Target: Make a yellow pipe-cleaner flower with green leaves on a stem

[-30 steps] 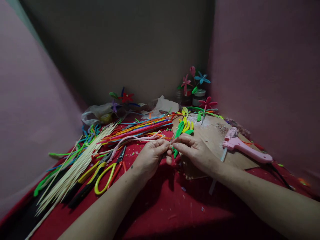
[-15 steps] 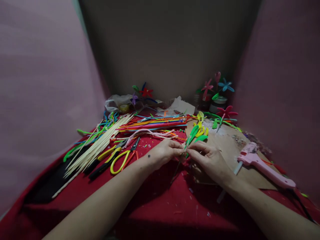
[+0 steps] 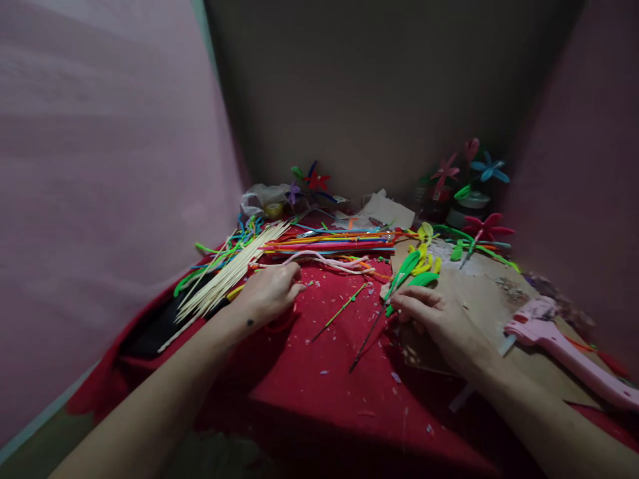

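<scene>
Right hand (image 3: 432, 318): grip pressed together, pinching the upper end of the dark stick (image 3: 368, 339). The stick's long axis runs from the fingertips toward 7 o'clock, far tip on the red worktop (image 3: 324, 392).
Green stem (image 3: 339, 311): loose, at 9 o'clock of that grip, roughly parallel, between the hands.
Left hand (image 3: 269, 293): beyond at 9 o'clock, palm down, fingers curled; contents cannot be told.
Skewers (image 3: 224, 279): at its 10 o'clock.

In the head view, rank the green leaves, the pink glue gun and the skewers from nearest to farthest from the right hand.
From the right hand:
1. Green leaves, just beyond its fingers.
2. Glue gun, to its right on the cardboard.
3. Skewers, far left, past the left hand.
</scene>
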A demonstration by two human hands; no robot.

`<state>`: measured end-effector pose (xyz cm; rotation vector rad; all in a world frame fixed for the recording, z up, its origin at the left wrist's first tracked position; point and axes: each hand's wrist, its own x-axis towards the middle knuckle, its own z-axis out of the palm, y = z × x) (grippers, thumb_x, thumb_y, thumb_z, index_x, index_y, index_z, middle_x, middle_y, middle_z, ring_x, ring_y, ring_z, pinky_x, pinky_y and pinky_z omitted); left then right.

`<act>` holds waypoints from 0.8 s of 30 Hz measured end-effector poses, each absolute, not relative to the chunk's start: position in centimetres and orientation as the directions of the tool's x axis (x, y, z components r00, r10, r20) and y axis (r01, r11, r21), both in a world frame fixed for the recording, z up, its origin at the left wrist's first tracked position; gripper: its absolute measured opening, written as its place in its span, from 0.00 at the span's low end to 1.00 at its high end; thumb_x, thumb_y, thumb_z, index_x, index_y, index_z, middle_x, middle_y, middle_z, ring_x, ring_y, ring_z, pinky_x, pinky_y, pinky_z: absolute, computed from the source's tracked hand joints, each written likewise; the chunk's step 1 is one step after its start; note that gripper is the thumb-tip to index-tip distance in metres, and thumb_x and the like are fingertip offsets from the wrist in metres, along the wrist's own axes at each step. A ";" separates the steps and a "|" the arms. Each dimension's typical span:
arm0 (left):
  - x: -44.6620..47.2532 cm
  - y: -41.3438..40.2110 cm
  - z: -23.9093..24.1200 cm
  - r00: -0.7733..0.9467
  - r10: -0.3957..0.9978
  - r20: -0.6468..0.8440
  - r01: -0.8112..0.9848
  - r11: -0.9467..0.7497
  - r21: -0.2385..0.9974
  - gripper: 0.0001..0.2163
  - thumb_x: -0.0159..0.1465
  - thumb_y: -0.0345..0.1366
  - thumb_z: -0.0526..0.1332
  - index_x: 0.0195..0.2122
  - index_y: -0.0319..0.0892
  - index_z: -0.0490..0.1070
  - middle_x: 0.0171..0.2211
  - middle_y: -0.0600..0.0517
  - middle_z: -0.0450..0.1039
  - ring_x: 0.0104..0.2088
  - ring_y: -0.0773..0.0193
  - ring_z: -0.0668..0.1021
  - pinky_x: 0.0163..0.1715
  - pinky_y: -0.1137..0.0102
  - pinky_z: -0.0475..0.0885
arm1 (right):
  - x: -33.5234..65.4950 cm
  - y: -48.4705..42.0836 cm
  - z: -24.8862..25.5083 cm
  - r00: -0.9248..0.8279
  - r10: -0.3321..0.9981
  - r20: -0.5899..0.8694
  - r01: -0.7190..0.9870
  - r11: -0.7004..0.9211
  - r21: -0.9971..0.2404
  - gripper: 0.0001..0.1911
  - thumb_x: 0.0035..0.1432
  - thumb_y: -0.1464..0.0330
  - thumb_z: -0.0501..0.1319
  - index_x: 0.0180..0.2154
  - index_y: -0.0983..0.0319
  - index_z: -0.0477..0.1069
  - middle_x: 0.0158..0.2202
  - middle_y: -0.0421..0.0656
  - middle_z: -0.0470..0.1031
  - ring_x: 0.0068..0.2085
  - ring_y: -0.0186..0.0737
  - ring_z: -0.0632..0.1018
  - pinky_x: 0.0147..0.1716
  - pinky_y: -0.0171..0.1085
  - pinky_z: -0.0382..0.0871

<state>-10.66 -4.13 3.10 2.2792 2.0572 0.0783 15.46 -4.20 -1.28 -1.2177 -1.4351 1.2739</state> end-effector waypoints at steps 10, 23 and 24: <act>-13.6 -4.9 1.2 0.002 0.995 -0.100 1.000 -0.001 0.013 0.17 0.58 0.40 0.52 0.47 0.40 0.65 0.39 0.40 0.73 0.37 0.51 0.75 0.31 0.66 0.65 | 15.8 -3.7 -1.3 -0.225 0.972 -0.064 0.001 -0.066 -0.998 0.15 0.46 0.57 0.63 0.25 0.63 0.70 0.22 0.40 0.68 0.20 0.31 0.64 0.17 0.32 0.52; -14.2 -7.6 3.2 0.034 0.965 -0.261 0.542 0.202 0.816 0.13 0.45 0.38 0.65 0.31 0.41 0.68 0.26 0.55 0.69 0.24 0.68 0.69 0.23 0.75 0.63 | 16.0 -3.4 -1.3 -0.283 0.958 -0.040 -0.098 -0.070 -0.993 0.17 0.49 0.55 0.61 0.23 0.63 0.70 0.19 0.41 0.69 0.20 0.32 0.66 0.16 0.32 0.53; -13.3 -8.1 3.3 0.038 0.971 -0.237 0.505 0.187 0.843 0.12 0.45 0.38 0.66 0.30 0.41 0.68 0.24 0.56 0.68 0.22 0.69 0.69 0.21 0.76 0.62 | 16.0 -3.4 -1.3 -0.286 0.957 -0.040 -0.098 -0.070 -0.993 0.17 0.49 0.55 0.61 0.23 0.63 0.70 0.19 0.41 0.69 0.20 0.32 0.66 0.17 0.32 0.53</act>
